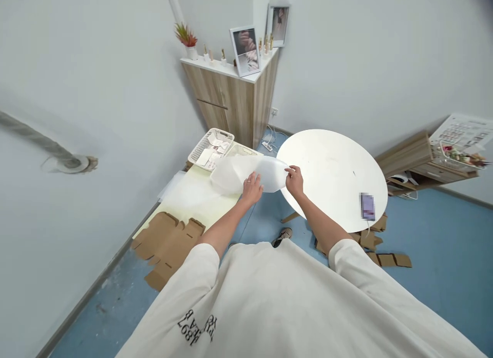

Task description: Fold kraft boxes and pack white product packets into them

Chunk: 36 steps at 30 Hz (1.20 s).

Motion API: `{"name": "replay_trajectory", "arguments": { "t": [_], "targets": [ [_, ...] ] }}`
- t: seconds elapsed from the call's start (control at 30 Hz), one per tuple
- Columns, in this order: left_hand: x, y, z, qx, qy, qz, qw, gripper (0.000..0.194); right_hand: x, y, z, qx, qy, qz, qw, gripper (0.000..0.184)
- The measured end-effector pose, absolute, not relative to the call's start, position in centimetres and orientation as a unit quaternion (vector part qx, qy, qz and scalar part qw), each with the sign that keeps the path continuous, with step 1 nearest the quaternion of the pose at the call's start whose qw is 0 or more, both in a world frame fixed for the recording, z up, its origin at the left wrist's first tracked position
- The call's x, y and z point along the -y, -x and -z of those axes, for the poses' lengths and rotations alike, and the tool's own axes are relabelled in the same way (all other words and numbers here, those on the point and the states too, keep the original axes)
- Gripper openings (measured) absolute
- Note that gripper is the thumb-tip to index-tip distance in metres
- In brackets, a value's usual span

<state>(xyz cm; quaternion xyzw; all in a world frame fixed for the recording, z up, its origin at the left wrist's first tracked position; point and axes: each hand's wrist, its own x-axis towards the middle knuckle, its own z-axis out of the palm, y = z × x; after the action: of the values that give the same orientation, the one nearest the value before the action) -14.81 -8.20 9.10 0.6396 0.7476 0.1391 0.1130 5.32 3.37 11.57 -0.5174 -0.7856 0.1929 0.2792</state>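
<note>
I hold a thin white translucent sheet (246,169) out in front of me, above the gap between a low pale-yellow surface and a round white table (331,178). My left hand (252,188), with a ring on one finger, grips the sheet's near edge. My right hand (295,180) pinches its right corner, right at the round table's left rim. The sheet bulges upward between the two hands.
A white lattice basket (210,147) with papers sits on the pale-yellow surface (188,196). Flat cardboard blanks (167,245) lie on the blue floor at left, more under the round table. A phone (367,206) lies on the table's right edge. A wooden cabinet (234,101) stands in the corner.
</note>
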Motion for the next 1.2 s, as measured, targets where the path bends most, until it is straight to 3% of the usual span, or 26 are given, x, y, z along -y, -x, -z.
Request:
{"name": "replay_trajectory", "arguments": {
  "t": [0.53, 0.93, 1.1, 1.2],
  "targets": [
    [-6.3, -3.7, -4.8, -0.686, -0.689, -0.008, 0.234, 0.058, -14.2, -26.2, -4.5, 0.635, 0.689, -0.269, 0.221, 0.056],
    [-9.6, -4.6, -1.6, -0.619, -0.725, 0.083, 0.289, 0.059, -13.0, -29.5, -1.9, 0.568, 0.758, -0.303, 0.1, 0.06],
    [-11.4, -3.1, -1.3, -0.599, -0.745, 0.081, 0.281, 0.06, -12.5, -28.2, -2.0, 0.579, 0.784, -0.221, -0.021, 0.053],
    [-11.9, -2.2, -1.2, -0.583, -0.758, 0.082, 0.281, 0.059, -12.7, -27.0, -1.8, 0.614, 0.76, -0.205, -0.052, 0.052]
  ]
}}
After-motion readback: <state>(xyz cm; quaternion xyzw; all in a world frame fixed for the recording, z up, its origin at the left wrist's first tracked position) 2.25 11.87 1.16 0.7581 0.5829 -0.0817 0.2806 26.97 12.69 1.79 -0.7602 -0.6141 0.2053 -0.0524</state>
